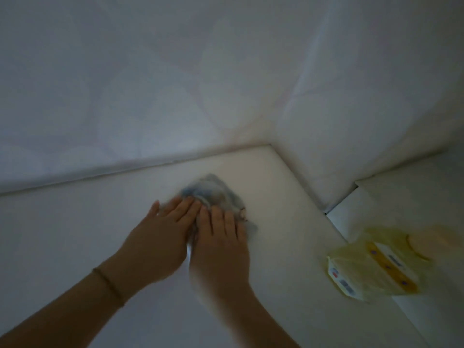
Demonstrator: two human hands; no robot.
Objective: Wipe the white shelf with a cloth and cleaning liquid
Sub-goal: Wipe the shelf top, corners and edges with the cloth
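A crumpled blue-grey cloth [213, 192] lies on the white shelf [75, 222] near its far right corner. My left hand [160, 232] and my right hand [221, 237] rest side by side, palms down, fingers flat on the near part of the cloth and pressing it onto the shelf. The right hand is blurred. A thin band circles my left wrist. At the right, a yellow bottle of cleaning liquid [371, 262] with a white label lies on a lower surface beside the shelf.
White walls [150, 84] meet at the corner behind the shelf. The shelf's right edge [313, 204] drops to a lower white surface [401, 197] that holds the bottle. The light is dim.
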